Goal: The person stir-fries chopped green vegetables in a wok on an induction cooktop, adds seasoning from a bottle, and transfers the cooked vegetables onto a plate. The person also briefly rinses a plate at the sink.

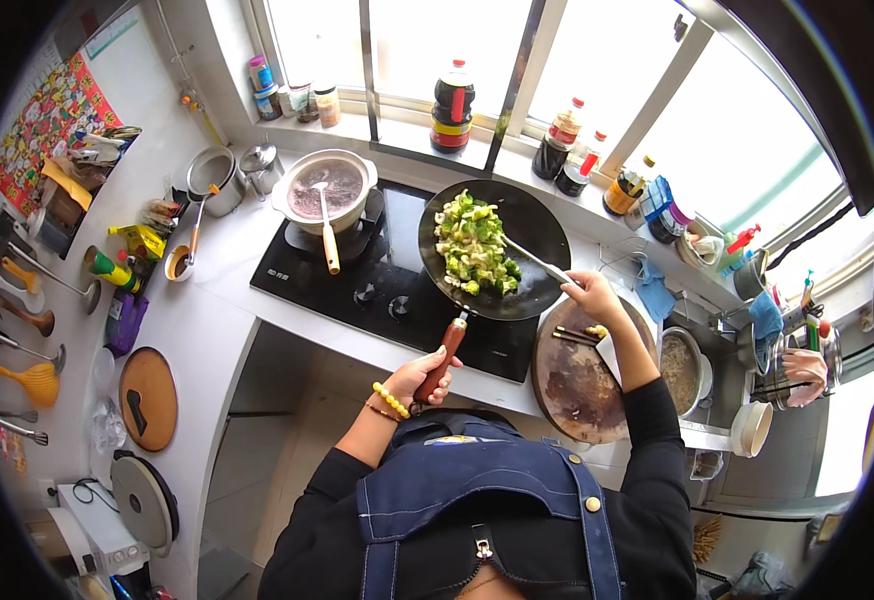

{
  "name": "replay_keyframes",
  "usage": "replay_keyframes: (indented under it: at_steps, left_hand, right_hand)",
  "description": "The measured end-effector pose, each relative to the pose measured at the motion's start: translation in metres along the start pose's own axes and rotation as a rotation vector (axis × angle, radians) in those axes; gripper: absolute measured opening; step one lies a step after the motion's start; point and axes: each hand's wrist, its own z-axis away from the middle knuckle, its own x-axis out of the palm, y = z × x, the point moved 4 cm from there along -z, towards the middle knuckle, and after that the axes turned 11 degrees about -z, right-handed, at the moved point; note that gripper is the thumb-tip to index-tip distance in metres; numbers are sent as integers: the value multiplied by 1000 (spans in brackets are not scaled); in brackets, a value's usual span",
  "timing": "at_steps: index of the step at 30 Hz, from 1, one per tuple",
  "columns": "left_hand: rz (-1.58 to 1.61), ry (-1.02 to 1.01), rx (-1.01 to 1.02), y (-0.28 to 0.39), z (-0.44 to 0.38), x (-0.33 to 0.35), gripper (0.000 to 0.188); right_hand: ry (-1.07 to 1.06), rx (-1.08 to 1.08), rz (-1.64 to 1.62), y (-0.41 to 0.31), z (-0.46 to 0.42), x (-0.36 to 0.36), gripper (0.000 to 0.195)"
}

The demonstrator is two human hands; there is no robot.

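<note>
My left hand [429, 375] grips the reddish-brown wooden handle [441, 360] of a black wok [546, 225] on the stove. In the wok lies a heap of broccoli [474, 240] mixed with pale pieces, mostly toward its left side. My right hand [596, 296] holds a metal cooking utensil [534, 259] by its handle. The utensil's far end reaches the right edge of the heap and is partly hidden by food. Below my right forearm is a round wooden chopping board [579, 390], with dark chopsticks [576, 335] and a pale flat blade [609, 358] on it.
On the left of the black cooktop [317, 292] stands a pale pot [362, 169] of purplish liquid with a ladle [327, 232]. Bottles [453, 109] line the windowsill. A sink [726, 375] lies right of the board. A brown lid [149, 397] rests on the left counter.
</note>
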Motion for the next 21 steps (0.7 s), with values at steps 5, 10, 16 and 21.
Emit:
replay_keyframes:
  at_steps: [5,10,16,21]
  left_hand:
    - [2,31,-4,-3,-1,-2,42]
    - [-22,100,-13,0,2,1,40]
    - [-407,326,195,2,12,3,40]
    - [-480,321,191,7,14,12,50]
  right_hand:
    - [73,-306,571,-108,45,-5,36]
    - [6,-171,624,-170,78,-26,36]
    - [3,-90,703,-232,110,-41,33]
    - [1,-70,789,-165,89,18,29]
